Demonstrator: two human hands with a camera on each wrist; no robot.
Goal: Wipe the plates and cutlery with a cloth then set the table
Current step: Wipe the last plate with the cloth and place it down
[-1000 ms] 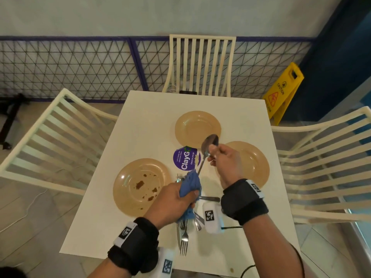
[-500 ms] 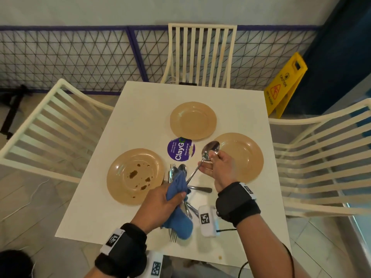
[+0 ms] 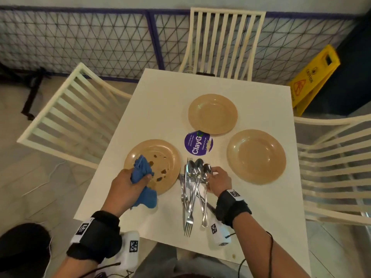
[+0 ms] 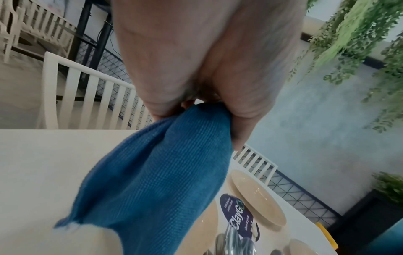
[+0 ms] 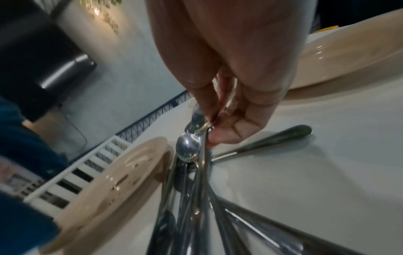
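My left hand [image 3: 128, 183] grips a bunched blue cloth [image 3: 142, 169] over the near edge of a tan plate [image 3: 160, 157] spotted with brown stains. The cloth [image 4: 157, 172] hangs from my fist in the left wrist view. My right hand [image 3: 217, 180] pinches the bowl of a spoon [image 3: 206, 173] that lies on a pile of cutlery [image 3: 190, 189], with forks and spoons crossing each other. In the right wrist view my fingertips [image 5: 209, 113] hold that spoon [image 5: 197, 120] by its bowl. Two unstained tan plates stand at the back [image 3: 212, 114] and right [image 3: 256, 156].
A round purple sticker [image 3: 198, 143] sits mid-table [image 3: 164, 101] between the plates. White slatted chairs stand at the left [image 3: 66, 117], far [image 3: 222, 41] and right [image 3: 331, 163] sides. A yellow caution sign [image 3: 315, 77] is on the floor at far right.
My right hand lowered the spoon from the air onto the cutlery pile. My left hand carried the cloth left, off the cutlery and over the stained plate.
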